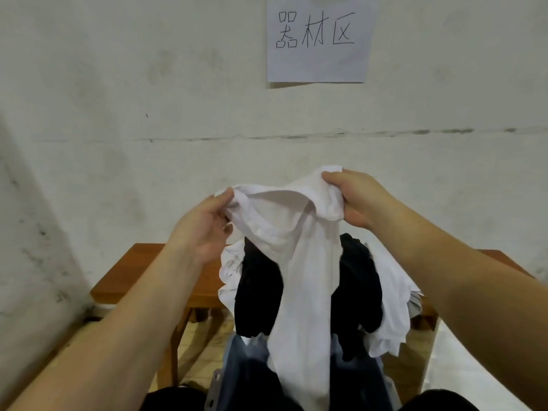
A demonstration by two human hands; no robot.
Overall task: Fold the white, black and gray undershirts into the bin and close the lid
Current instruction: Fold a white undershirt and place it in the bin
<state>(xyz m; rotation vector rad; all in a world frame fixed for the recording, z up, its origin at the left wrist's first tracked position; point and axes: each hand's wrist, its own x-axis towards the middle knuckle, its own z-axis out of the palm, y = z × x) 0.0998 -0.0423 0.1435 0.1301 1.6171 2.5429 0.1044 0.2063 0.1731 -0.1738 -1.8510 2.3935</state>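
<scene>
While I hold the white undershirt (299,262) up in front of the wall, my left hand (201,223) pinches its upper edge between thumb and fingers, and my right hand (360,197) grips the bunched fabric at the other side, fingers curled round it. Its long body hangs down over a heap of black undershirts (258,292) and more white cloth (394,310) piled on the wooden worktop (133,277). A paper sign (318,40) hangs on the wall.

A storeroom-like corner: scuffed whitewashed wall (118,84), handwritten paper sign (318,40).
</scene>
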